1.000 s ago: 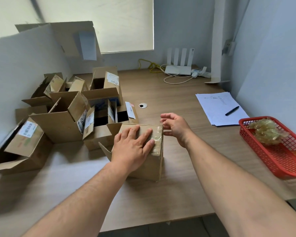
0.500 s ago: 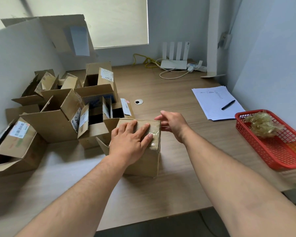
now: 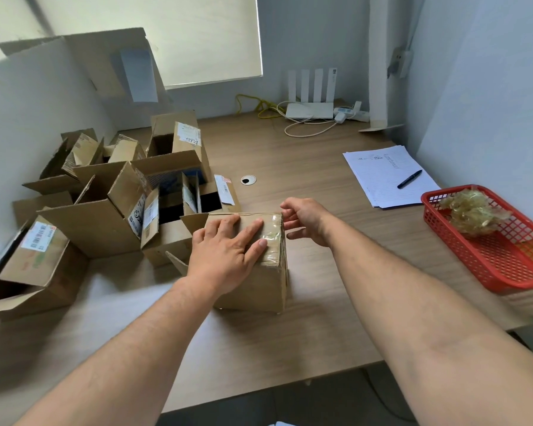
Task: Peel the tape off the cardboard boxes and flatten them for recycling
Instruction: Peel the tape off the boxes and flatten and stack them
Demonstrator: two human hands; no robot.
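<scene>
A small closed cardboard box (image 3: 259, 284) stands on the wooden desk (image 3: 320, 318) in front of me. Clear tape (image 3: 273, 238) runs along the right end of its top. My left hand (image 3: 225, 253) lies flat on the box top, fingers straight and pressing down beside the tape. My right hand (image 3: 305, 221) is at the box's upper right edge, fingers loosely curled and touching the tape's edge there; whether it pinches any tape I cannot tell.
Several opened cardboard boxes (image 3: 130, 210) crowd the desk's left side. A red basket (image 3: 490, 265) with a wad of peeled tape (image 3: 471, 212) sits at the right edge. Papers (image 3: 382, 173) with a pen (image 3: 410, 179) lie behind it. A router (image 3: 310, 110) and cables are at the back.
My right hand has moved in from beside the box to its upper right edge. My left hand has stayed flat on the top.
</scene>
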